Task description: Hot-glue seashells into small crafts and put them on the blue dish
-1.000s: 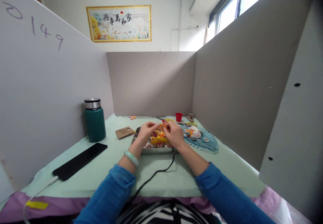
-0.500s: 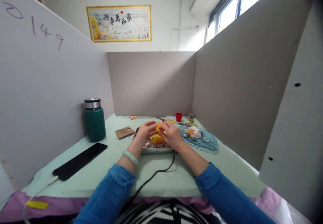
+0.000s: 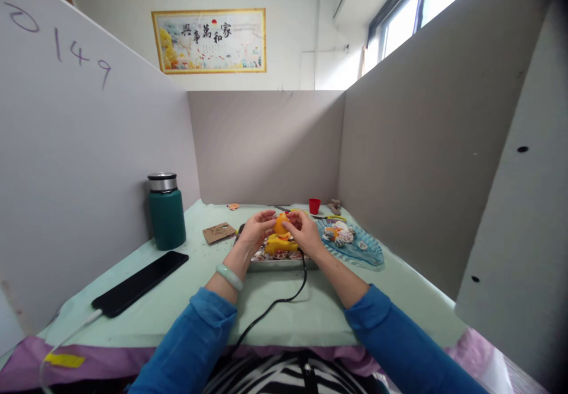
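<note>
Left hand (image 3: 256, 229) and right hand (image 3: 305, 232) both pinch a small orange rounded piece (image 3: 280, 224), held over the far-centre metal tray (image 3: 276, 265). Its long axis and pointing are too small to tell. Pale green tablecloth (image 3: 310, 317), grey partition walls (image 3: 266, 145), dark green flask (image 3: 167, 212) on the left.

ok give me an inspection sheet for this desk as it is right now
surface: green cloth over the table
job's things: orange piece held above a metal tray; yellow tool and shells in the tray
clutter: blue plate with more shells, flask, phone, card, red cup
hands: left hand and right hand both pinch the orange piece
cables: black cord from tray to near edge; white cable at the phone
surroundings: grey partitions on three sides, picture, window
</note>
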`<state>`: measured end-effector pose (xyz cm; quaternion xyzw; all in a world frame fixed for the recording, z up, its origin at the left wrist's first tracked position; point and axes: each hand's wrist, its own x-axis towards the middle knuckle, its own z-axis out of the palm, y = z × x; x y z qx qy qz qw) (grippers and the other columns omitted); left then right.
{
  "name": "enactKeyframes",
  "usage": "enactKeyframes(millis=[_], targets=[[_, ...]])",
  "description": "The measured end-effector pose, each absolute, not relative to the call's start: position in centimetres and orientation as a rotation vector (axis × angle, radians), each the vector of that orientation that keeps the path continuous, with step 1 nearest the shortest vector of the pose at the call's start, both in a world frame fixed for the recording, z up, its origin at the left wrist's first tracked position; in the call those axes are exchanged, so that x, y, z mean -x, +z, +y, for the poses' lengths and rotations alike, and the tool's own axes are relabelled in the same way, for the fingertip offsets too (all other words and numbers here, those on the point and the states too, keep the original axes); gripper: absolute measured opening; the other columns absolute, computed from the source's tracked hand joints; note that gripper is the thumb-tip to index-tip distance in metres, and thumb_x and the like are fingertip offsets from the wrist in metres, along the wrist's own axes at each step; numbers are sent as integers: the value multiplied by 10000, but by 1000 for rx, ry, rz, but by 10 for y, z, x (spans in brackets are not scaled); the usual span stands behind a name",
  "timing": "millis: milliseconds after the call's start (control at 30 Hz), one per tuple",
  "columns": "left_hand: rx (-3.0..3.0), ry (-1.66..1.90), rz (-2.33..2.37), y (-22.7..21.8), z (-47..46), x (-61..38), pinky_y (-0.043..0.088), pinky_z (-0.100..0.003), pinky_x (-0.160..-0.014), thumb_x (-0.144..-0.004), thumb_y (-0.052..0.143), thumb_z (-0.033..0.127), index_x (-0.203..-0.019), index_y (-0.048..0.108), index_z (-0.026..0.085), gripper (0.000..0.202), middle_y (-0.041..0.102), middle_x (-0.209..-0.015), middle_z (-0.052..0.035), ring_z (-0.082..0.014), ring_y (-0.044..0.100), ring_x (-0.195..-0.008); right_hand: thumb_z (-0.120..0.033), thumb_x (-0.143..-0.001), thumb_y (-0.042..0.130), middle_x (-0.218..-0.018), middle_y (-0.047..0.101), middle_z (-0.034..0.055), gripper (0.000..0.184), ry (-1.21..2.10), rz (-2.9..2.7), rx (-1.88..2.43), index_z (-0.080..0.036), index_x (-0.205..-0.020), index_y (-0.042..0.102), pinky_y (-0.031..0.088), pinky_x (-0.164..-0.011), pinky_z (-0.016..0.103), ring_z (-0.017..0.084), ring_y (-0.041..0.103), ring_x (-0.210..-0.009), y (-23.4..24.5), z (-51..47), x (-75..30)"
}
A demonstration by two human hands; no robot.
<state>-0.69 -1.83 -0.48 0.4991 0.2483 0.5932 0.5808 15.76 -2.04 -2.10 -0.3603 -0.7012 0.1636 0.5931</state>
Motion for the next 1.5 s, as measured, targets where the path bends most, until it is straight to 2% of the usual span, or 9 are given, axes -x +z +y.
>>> enactKeyframes(millis=[200, 367, 500, 667, 967, 1267, 1400, 1500], targets=[[-1163, 1397, 583, -5, -17, 6, 493, -259, -738, -575, 785, 110, -938, 614, 127, 402, 637, -883, -66, -135, 624, -785, -422, -717, 636, -662, 568, -43, 396, 700, -1518, 766, -205, -1006, 473, 435, -526, 243, 107, 518, -517, -22, -15, -157], [-1171, 1378, 562, -5, -19, 6, 499, -264, -731, -571, 791, 117, -940, 623, 123, 406, 646, -868, -70, -138, 625, -770, -482, -707, 622, -577, 515, -51, 323, 928, -1532, 715, -190, -818, 539, 379, -458, 226, 83, 440, -448, -20, -17, -157], [-1252, 1314, 581, -3, -23, 6, 506, -297, -729, -605, 795, 206, -942, 639, 125, 380, 662, -912, -87, -159, 632, -768, -455, -700, 641, -614, 539, -42, 294, 915, -1542, 706, -182, -776, 561, 374, -465, 210, 78, 443, -484, -18, -20, -157], [-1405, 1307, 709, -6, -22, 6, 496, -294, -687, -635, 774, 330, -840, 668, 103, 324, 665, -809, -80, -167, 626, -714, -454, -697, 647, -711, 610, -7, 303, 847, -1614, 774, -170, -800, 615, 431, -534, 220, 115, 536, -611, -20, -18, -157], [-1371, 1345, 697, -4, -24, 5, 484, -278, -666, -628, 772, 351, -784, 655, 110, 310, 644, -742, -56, -147, 606, -672, -496, -712, 631, -600, 556, -24, 319, 686, -1651, 870, -178, -710, 614, 401, -509, 227, 109, 483, -532, -22, -15, -160], [-1387, 1309, 699, 0, -26, 10, 462, -250, -629, -600, 789, 298, -676, 632, 104, 260, 614, -657, -39, -123, 581, -610, -481, -699, 653, -595, 542, -27, 307, 759, -1690, 825, -178, -710, 612, 378, -493, 222, 103, 473, -516, -20, -17, -161], [-1381, 1320, 714, 0, -24, 9, 474, -266, -651, -613, 784, 319, -730, 662, 99, 277, 635, -704, -56, -141, 595, -654, -473, -694, 656, -608, 546, -23, 306, 799, -1662, 805, -172, -704, 605, 389, -488, 223, 105, 474, -527, -16, -21, -161], [-1370, 1309, 694, 0, -25, 8, 487, -290, -693, -613, 786, 333, -881, 694, 106, 363, 670, -835, -91, -170, 615, -738, -471, -697, 646, -633, 556, -19, 304, 806, -1634, 777, -171, -704, 599, 403, -490, 221, 109, 485, -551, -16, -22, -161]])
